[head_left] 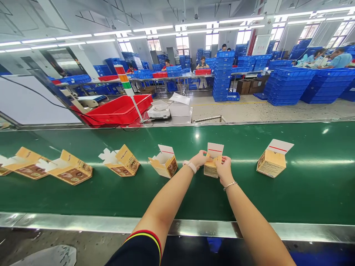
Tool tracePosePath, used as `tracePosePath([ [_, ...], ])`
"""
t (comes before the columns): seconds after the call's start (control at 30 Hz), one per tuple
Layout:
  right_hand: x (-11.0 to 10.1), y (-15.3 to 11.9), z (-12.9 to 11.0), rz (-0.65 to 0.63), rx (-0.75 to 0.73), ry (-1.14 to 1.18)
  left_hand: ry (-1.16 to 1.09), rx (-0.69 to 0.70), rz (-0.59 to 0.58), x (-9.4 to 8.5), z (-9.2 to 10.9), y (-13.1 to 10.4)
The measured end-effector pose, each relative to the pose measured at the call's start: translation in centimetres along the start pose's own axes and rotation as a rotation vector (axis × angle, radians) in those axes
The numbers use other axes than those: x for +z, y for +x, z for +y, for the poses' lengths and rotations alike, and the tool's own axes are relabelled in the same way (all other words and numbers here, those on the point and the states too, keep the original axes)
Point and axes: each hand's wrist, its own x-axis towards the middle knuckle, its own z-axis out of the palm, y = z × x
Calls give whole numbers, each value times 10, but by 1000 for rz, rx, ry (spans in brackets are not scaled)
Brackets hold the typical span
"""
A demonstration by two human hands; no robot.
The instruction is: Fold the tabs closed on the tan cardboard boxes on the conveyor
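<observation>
Long green conveyor belt point(318, 195) spans the view, bright metal rail point(83, 224) along its near edge. Beyond the far edge, left: shallow red plastic tray point(111, 117). Midway between both edges, a single-file row of open yellow-and-brown printed cardboard cartons point(130, 167) runs toward the belt's left end; toward the right end, one yellow carton point(270, 165) stands apart, white flap up. Gaps nearest the hands presumably leave room to reach in from both sides. Between them, the small yellow held carton point(210, 171) rests on the belt, likely for support from below. Left hand point(200, 159) and right hand point(225, 170) are closed on its opposite upper sides, probably to steady it; its red-striped white flap point(215, 149) stands up behind the fingers
</observation>
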Motion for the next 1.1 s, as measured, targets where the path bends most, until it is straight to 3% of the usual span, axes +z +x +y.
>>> tracePosePath([
  [0.07,-6,-1,2,77,-57,-43,-24,58,30,4,-2,-7],
  [0.13,-13,-11,3,220,-276,-106,-28,265,152,-1,-11,-20],
  [0.17,-15,-18,2,285,-436,-137,-18,439,270,-8,-18,-28],
  [0.23,-17,-36,1,319,-769,-178,24,856,621,-31,-35,-44],
  [0.3,-11,-55,0,189,-1004,-214,54,1102,1038,-61,-53,-54],
  [0.33,-5,-62,1,72,-1079,-237,53,1113,1171,-76,-61,-56],
  [0.37,3,-68,2,-60,-1130,-263,27,1081,1228,-89,-68,-56],
  [0.4,11,-72,3,-191,-1162,-293,-12,1022,1211,-101,-74,-54],
  [0.47,30,-73,9,-390,-1177,-356,-97,902,1022,-114,-83,-48],
  [0.53,49,-69,16,-493,-1143,-405,-135,839,809,-116,-91,-43],
  [0.6,64,-62,20,-532,-1071,-411,-93,828,691,-111,-96,-39],
  [0.77,85,-48,10,-433,-807,-184,19,747,627,-100,-87,-36],
  [0.9,93,-41,2,-216,-360,-43,-70,491,591,-100,-67,-26],
  [0.97,93,-37,3,-174,-172,-30,-114,338,502,-101,-60,-19],
  [1.03,92,-30,8,-182,-96,-33,-145,214,384,-101,-55,-14],
  [1.1,89,-23,15,-212,-116,-19,-160,133,285,-99,-51,-10],
])
